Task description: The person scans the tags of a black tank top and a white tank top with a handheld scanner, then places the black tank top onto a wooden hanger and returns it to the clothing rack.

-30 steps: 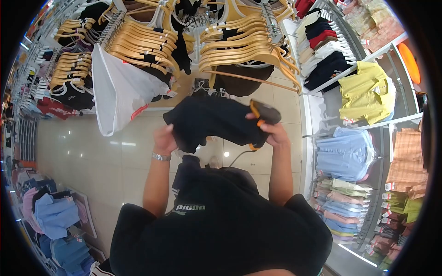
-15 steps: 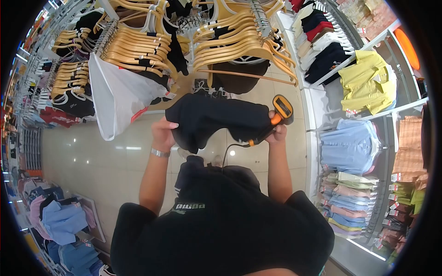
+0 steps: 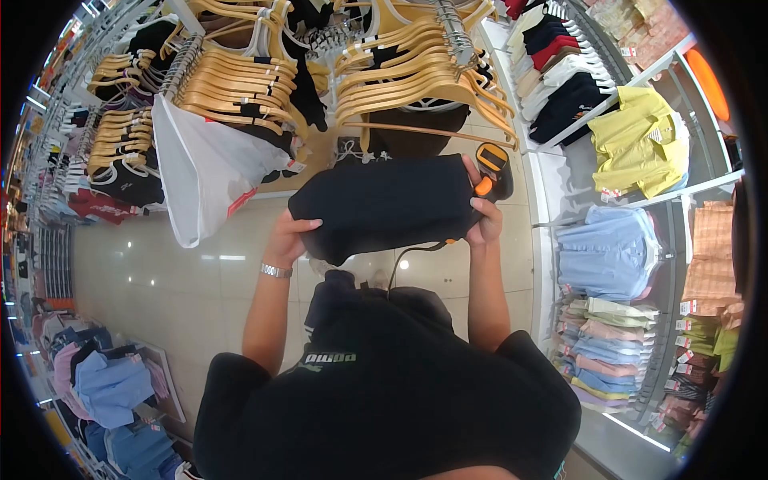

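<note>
A dark folded garment (image 3: 384,200) is stretched between my two hands in front of my body; its exact kind I cannot make out. My left hand (image 3: 290,237) grips its left end, thumb on top. At the other end, my right hand (image 3: 484,218) pinches the cloth's edge. The same hand also holds a black and yellow-orange barcode scanner (image 3: 494,170), which sticks out beyond the garment to the right. From its handle a dark cable (image 3: 396,268) runs down toward my waist. Part of the scanner is hidden behind the fingers and cloth.
Wooden hangers (image 3: 408,84) with dark clothes hang on racks ahead. A white bag-like sheet (image 3: 200,176) hangs at the left rack. Shelves on the right carry a yellow shirt (image 3: 640,144), a blue shirt (image 3: 608,252) and folded stacks. Tiled floor (image 3: 184,280) lies below.
The garment has gone from sagging and bunched to spread flatter and fuller between my hands. My right hand has shifted its hold onto the cloth's edge, and the scanner has turned slightly.
</note>
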`<state>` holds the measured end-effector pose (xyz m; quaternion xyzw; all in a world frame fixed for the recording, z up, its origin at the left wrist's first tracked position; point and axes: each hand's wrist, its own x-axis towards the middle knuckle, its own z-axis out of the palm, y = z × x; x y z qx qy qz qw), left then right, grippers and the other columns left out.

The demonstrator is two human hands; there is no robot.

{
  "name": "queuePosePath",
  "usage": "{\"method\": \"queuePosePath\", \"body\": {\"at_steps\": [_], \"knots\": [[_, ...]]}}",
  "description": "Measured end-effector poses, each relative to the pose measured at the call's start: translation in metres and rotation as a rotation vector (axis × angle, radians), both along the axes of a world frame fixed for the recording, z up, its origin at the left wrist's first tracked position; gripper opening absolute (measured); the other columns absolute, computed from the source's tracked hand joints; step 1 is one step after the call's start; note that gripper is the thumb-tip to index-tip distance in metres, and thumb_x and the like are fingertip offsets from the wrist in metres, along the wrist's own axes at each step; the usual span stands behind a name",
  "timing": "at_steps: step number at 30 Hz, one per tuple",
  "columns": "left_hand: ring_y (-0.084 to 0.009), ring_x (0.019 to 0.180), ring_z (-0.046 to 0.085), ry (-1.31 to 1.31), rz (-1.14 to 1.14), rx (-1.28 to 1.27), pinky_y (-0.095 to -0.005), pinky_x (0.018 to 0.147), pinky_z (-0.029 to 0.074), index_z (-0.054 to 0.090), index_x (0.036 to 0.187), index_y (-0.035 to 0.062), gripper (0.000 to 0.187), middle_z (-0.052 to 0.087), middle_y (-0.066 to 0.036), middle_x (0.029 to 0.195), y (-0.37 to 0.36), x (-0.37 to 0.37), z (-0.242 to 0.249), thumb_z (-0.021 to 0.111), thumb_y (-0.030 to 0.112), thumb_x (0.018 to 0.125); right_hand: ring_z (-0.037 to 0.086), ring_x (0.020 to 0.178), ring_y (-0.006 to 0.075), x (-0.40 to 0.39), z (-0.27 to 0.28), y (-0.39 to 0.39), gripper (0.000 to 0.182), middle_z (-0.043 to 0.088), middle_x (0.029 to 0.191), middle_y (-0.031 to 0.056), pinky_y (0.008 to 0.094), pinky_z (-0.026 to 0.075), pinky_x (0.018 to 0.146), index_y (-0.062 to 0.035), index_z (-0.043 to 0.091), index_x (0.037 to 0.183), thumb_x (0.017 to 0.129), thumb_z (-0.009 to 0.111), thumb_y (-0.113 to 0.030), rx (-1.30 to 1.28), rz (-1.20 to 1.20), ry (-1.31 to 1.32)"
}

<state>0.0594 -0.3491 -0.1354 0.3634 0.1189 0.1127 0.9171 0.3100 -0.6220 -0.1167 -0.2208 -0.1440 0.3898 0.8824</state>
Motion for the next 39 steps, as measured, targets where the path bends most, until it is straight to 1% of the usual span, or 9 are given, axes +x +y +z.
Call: {"method": "queuePosePath", "body": {"at_steps": [11,18,22,24,25,28,29,33,39], "knots": [[-0.0172,0.122,0.056,0.205,0.051,0.276,-0.0339,0.107,0.043,0.046,0.142,-0.0017,0.053,0.058,-0.009,0.136,-0.012,-0.003,-0.012,0.065,0.004,0.092,0.043,0.137,0.0281,-0.002,0.015,0.017,0.074,0.043,0.150,0.0147,0.0424,0.030,0.118,0.0015,0.036,0.149,0.078,0.056,0.000,-0.040,0.045,0.024],[-0.0144,0.126,0.054,0.354,-0.390,0.333,-0.0312,0.108,0.040,0.044,0.144,-0.0022,0.057,0.057,-0.011,0.139,-0.020,-0.010,-0.064,0.067,0.015,0.095,0.048,0.132,0.0261,0.013,0.015,0.028,0.065,0.047,0.148,0.0164,0.0401,0.040,0.112,0.0009,0.044,0.141,0.079,0.061,0.007,-0.232,-0.056,-0.021],[-0.0101,0.107,0.060,0.412,-0.529,0.567,-0.0277,0.092,0.049,0.050,0.137,-0.0003,0.054,0.066,-0.003,0.115,-0.009,-0.016,-0.075,0.072,0.020,0.092,0.052,0.128,0.0242,0.021,0.005,0.027,0.062,0.053,0.143,0.0154,0.0380,0.042,0.109,0.0000,0.048,0.137,0.078,0.065,0.010,-0.387,-0.074,-0.102],[-0.0112,0.102,0.063,0.223,-0.390,0.346,-0.0276,0.087,0.052,0.049,0.135,-0.0002,0.053,0.065,-0.005,0.113,-0.027,-0.008,-0.042,0.073,0.015,0.090,0.053,0.126,0.0238,0.020,0.005,0.026,0.060,0.057,0.139,0.0147,0.0364,0.043,0.109,0.0001,0.052,0.134,0.077,0.067,0.011,-0.509,-0.098,-0.208],[-0.0118,0.099,0.064,0.129,-0.320,0.237,-0.0275,0.085,0.054,0.048,0.134,-0.0002,0.052,0.065,-0.005,0.111,-0.034,-0.003,-0.025,0.073,0.013,0.090,0.060,0.114,0.0202,0.018,0.000,0.027,0.054,0.066,0.123,0.0104,0.0330,0.047,0.101,0.0007,0.059,0.126,0.075,0.073,0.009,-0.571,-0.121,-0.245],[-0.0122,0.104,0.065,0.120,-0.363,0.206,-0.0287,0.084,0.057,0.039,0.140,-0.0016,0.058,0.059,-0.012,0.128,-0.028,0.011,-0.017,0.068,0.003,0.091,0.062,0.101,0.0161,0.007,-0.010,0.028,0.049,0.067,0.109,0.0052,0.0313,0.049,0.093,0.0000,0.063,0.119,0.073,0.078,0.005,-0.763,-0.018,-0.380],[-0.0146,0.099,0.067,0.106,-0.235,0.210,-0.0301,0.078,0.059,0.040,0.137,-0.0038,0.055,0.059,-0.013,0.121,-0.036,0.017,-0.012,0.068,0.004,0.091,0.061,0.091,0.0132,-0.002,-0.012,0.030,0.048,0.065,0.099,0.0013,0.0306,0.050,0.086,-0.0009,0.064,0.116,0.071,0.082,0.003,-0.776,-0.006,-0.410],[-0.0152,0.088,0.065,0.256,-0.114,0.352,-0.0269,0.070,0.056,0.048,0.113,-0.0012,0.038,0.059,-0.008,0.098,-0.044,0.035,0.012,0.074,0.013,0.089,0.059,0.088,0.0116,-0.028,-0.012,0.038,0.041,0.065,0.095,0.0004,0.0286,0.048,0.082,-0.0037,0.066,0.110,0.073,0.083,-0.002,-0.800,0.142,-0.541],[-0.0086,0.075,0.056,0.300,0.096,0.346,-0.0267,0.064,0.048,0.049,0.104,0.0021,0.035,0.053,-0.002,0.085,-0.043,0.048,-0.002,0.074,0.023,0.092,0.061,0.088,0.0117,-0.046,-0.029,0.042,0.039,0.068,0.094,0.0016,0.0291,0.049,0.082,-0.0020,0.068,0.110,0.074,0.082,-0.003,-0.827,0.221,-0.480]]}}
